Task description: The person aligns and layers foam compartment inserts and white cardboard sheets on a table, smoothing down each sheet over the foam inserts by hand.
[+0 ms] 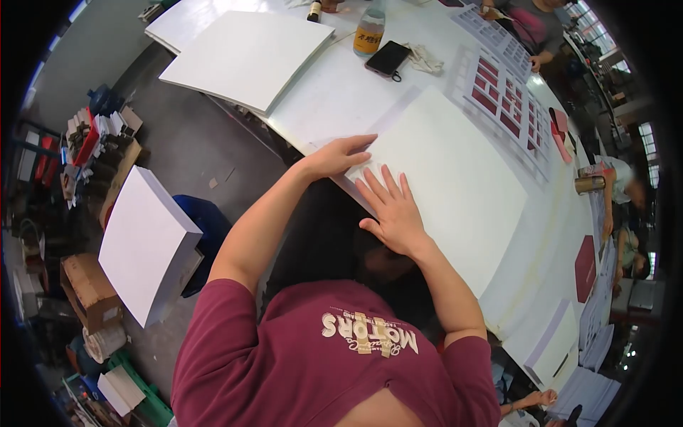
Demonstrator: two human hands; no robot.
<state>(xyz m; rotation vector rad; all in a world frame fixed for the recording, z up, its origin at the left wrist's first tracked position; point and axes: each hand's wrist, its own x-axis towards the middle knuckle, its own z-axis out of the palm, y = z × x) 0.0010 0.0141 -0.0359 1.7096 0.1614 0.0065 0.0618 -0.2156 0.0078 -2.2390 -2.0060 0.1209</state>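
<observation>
- White sheet (pixel 455 185), large and stiff-looking, lies flat on the white worktable (pixel 331 89), right in front of the person and close to the table's near edge.
- Right hand (pixel 393 210): palm down on the sheet near its edge, fingers stretched and spread, thumb held out to the side; it has hold of nothing.
- Left hand (pixel 340 156): at the sheet's corner just beside the right hand, fingers reaching over the paper, partly bent; whether it pinches the edge, I cannot tell.
- Beyond the sheet stand a bottle with an orange label (pixel 369 34), a dark smartphone (pixel 388 58) lying flat, and a crumpled cloth (pixel 425 60) next to the phone.
- Stack of large white boards (pixel 249 53) lies farther left on the table, apart from the sheet.
- White grid panel (pixel 506 99) with dark red showing in its openings lies past the sheet's far side.
- On the left, below table height, a thick white stack (pixel 146 242) rests over a blue support (pixel 203 235), near an open cardboard box (pixel 91 292).
</observation>
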